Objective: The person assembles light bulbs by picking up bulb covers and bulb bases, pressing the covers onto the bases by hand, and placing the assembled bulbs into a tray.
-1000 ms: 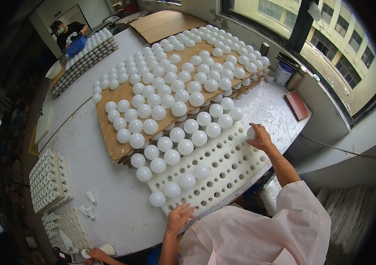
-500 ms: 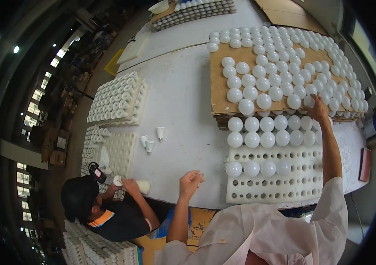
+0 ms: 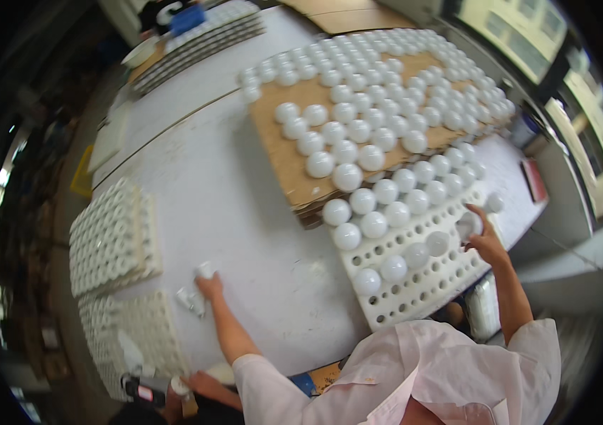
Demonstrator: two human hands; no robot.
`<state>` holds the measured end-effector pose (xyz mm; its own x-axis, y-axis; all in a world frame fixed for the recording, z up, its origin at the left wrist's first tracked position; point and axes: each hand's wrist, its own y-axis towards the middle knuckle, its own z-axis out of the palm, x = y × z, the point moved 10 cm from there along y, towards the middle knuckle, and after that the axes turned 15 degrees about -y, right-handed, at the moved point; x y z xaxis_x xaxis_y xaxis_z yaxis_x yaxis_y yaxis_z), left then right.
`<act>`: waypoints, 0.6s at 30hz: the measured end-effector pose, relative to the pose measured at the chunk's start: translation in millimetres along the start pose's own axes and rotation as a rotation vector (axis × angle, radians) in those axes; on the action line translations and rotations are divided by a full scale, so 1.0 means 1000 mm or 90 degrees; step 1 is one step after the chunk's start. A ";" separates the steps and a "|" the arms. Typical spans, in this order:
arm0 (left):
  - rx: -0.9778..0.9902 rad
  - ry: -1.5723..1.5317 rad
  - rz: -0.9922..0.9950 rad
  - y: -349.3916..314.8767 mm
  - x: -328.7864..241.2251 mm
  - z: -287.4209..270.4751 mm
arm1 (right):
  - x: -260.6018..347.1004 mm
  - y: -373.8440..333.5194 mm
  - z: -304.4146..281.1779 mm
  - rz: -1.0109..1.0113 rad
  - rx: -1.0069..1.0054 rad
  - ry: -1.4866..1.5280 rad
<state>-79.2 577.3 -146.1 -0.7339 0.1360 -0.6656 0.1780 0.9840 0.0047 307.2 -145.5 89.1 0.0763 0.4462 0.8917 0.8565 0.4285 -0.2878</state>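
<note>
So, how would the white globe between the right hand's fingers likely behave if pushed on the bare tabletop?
The white globe would probably roll easily, being round. Neighbouring globes show glossy highlights, so it may be slippery too. The right hand spans it without a second hand, suggesting it's fairly light.

A held white globe (image 3: 468,226) is over a holed tray (image 3: 422,294), a white base (image 3: 205,269) leftward.

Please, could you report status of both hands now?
Left hand at white lamp part, grip unclear. Right hand around white globe, at holed white tray. Row of globes to that globe's left.
</note>
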 end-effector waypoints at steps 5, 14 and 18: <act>-0.005 -0.027 -0.008 0.025 0.005 0.027 | -0.028 -0.067 0.028 0.059 0.021 0.050; 0.412 -0.910 -0.078 -0.204 -0.188 0.014 | 0.004 -0.070 0.048 -0.107 0.037 -0.003; 0.792 -0.939 -0.120 -0.368 -0.271 0.016 | 0.020 -0.060 0.074 -0.207 0.116 0.068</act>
<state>64.9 176.7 20.9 0.1292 -0.7869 -0.6034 0.9549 0.2628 -0.1383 219.6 -104.7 98.3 -0.1240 0.1835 0.9752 0.7402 0.6716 -0.0323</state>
